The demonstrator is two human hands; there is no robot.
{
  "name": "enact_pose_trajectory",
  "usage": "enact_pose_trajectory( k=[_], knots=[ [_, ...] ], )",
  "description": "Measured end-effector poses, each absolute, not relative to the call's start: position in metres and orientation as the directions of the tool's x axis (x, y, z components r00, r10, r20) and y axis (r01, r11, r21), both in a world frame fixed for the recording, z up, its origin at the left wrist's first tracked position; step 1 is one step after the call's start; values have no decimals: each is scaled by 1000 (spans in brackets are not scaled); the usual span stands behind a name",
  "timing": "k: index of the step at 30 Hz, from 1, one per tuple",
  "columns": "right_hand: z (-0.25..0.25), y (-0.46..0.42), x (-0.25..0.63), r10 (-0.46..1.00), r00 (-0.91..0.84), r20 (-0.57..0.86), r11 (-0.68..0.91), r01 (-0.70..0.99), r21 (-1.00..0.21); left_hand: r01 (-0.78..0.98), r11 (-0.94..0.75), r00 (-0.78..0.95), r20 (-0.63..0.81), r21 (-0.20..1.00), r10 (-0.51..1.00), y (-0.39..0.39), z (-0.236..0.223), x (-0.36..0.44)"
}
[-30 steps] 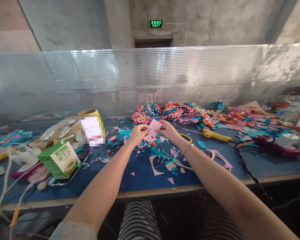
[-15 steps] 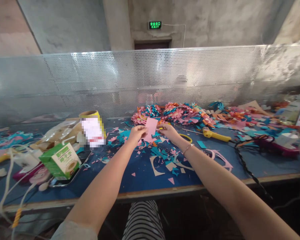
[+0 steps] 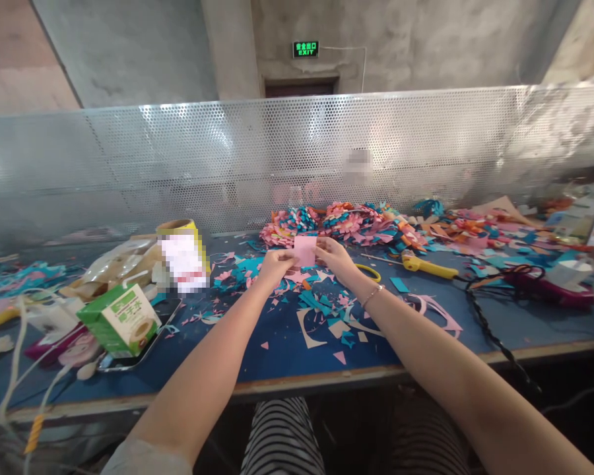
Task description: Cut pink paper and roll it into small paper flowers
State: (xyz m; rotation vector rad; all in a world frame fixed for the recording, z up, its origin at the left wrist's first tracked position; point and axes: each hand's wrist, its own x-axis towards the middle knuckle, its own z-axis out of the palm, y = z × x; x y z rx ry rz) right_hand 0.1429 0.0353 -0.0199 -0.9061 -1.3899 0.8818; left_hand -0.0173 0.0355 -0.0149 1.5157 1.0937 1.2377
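A: Fingers?
B: Left hand [image 3: 280, 262] pinches the pink paper [image 3: 305, 251] near its 8 o'clock edge; right hand [image 3: 334, 256] pinches near 3 o'clock.
A: Surroundings?
B: Paper held above the counter [image 3: 297, 359]; scraps [image 3: 317, 302] at 5 o'clock, glue gun [image 3: 431, 267] at 3, well apart.
A: Technique?
B: Thin sheet, probably creases easily. Advise light pinch, even tension, edges squared.

At twelve o'clock we see a small black rectangular sign with glowing green lettering [image 3: 305, 49], above a silvery perforated metal panel [image 3: 188, 158] spanning nine to three. At eight we have a green-and-white box-shaped cardboard drink carton [image 3: 121, 321] on a dark, flat, silver-edged slab [image 3: 166, 318].
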Motion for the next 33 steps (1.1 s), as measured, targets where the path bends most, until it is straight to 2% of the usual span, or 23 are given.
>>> enact_pose_trajectory(
  k=[3, 9, 15, 19, 26, 30, 33],
  knots=[
    [-23, 38, 142, 885, -29, 464, 464, 112, -879, 87, -230, 187, 211, 969, 959, 30, -14, -13],
    [-29, 44, 142, 877, -97, 470, 480, 200, -854, 45, -213, 229, 197, 976, 953, 21, -13, -5],
    [-29, 45, 142, 888, -82, 453, 460, 97, -883, 16, -227, 189, 220, 974, 957, 23, -13, -5],
    [-30, 47, 144, 891, -12, 455, 453, 125, -883, -4, -237, 139, 235, 972, 962, 26, -15, -6],
    [-23, 44, 151, 745, 106, 658, 590, 356, -725, 41, -228, 65, 226, 973, 972, 26, -12, -9],
    [-18, 36, 148, 721, 32, 692, 623, 406, -668, 88, -262, 32, 260, 961, 965, 25, -9, -9],
    [-18, 31, 145, 708, -31, 706, 647, 429, -630, 49, -256, 27, 255, 965, 967, 24, -9, -8]
  ],
)
